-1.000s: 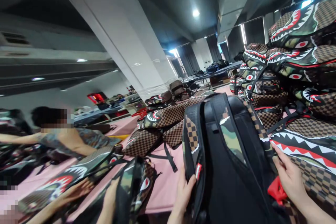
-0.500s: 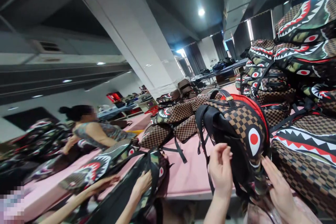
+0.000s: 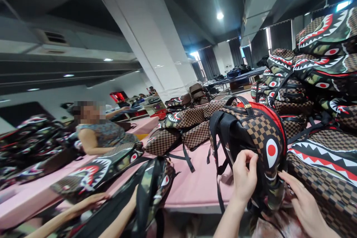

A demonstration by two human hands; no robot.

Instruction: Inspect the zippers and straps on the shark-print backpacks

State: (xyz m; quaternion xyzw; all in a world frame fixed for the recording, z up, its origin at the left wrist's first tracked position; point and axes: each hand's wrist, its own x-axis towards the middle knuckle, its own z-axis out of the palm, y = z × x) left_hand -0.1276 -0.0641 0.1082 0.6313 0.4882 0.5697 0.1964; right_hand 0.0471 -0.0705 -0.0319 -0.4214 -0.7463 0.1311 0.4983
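- A checkered backpack (image 3: 263, 130) with a red-and-white eye patch stands roughly upright at the near edge of a pink-covered table (image 3: 192, 189), its red edging (image 3: 279, 117) showing along the top; whether table or lap bears its weight cannot be told.
- The wearer's left hand (image 3: 245, 174) is raised before the black back panel, fingers curled toward the thumb; whether anything is pinched there cannot be told.
- The right hand (image 3: 305, 200), fingers extended and gripping nothing visible, lies against the bag's lower side, apparently to steady it and keep it from tipping.
- Black straps (image 3: 219, 171) hang loose on the left side, likely because nothing fastens them.
- Just to the right, a shark-mouth backpack (image 3: 320, 160) lies flat beneath a tall pile (image 3: 318, 59) of similar bags, seemingly stacked to save room.
- Beyond, checkered bags (image 3: 184, 119) rest on their sides, probably because they sit more stably that way.
- At left, another person's hands (image 3: 96, 199) reach over a black-backed bag (image 3: 111, 204), while a person in a patterned top (image 3: 104, 135) leans beside a shark-mouth bag (image 3: 96, 174).
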